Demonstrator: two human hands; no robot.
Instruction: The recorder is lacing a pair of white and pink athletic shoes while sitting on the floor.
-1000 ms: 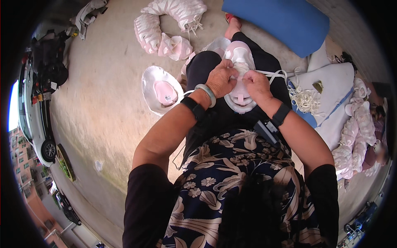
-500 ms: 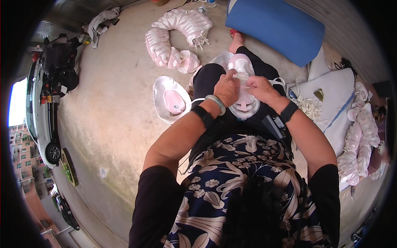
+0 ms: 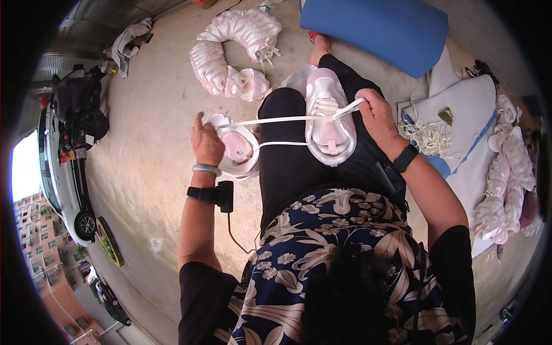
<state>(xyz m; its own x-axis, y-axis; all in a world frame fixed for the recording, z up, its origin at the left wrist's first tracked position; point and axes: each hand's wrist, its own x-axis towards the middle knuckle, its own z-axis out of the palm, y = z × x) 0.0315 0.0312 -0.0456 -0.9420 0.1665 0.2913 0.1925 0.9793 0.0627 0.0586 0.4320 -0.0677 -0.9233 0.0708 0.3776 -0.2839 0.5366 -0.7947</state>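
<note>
On my lap lies a pink and white sneaker, its toe pointing away from me. A white shoelace runs taut from its eyelets leftward to my left hand, whose fingers are closed on it. My right hand pinches the other lace part, pulled up to the right of the shoe. A lower strand of lace also stretches left from the shoe's collar. Beside my left hand, partly behind it, is a second pink and white shoe piece with a pink insole showing.
A curved row of pink and white shoe uppers lies on the floor ahead. A blue roll stands far right. At right, a pile of white laces rests on a pale sheet, near more stacked uppers. A parked car is left.
My hands have moved apart from the shoe, the left far out to the left and the right outward, drawing the lace taut. The sneaker now shows uncovered.
</note>
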